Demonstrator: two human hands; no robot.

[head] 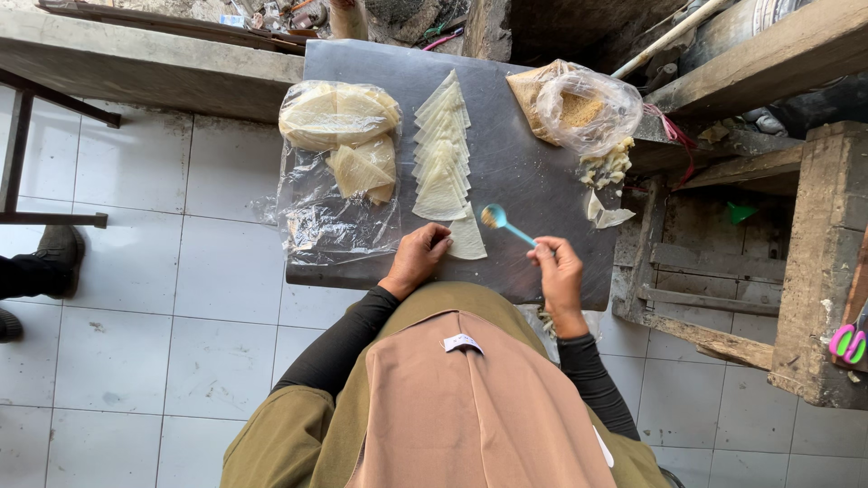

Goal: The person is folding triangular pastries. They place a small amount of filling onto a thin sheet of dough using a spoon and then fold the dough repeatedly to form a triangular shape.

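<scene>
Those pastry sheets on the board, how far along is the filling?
Done: a folded piece or two near the filling bag. In hand: the right hand carries a loaded blue spoon toward the wrapper held by the left hand. Left: a fanned row of wrappers and a plastic-wrapped stack.

Right hand (559, 262) holds blue spoon (506, 224) — left hand (418, 255) pins wrapper (467, 237).
</scene>
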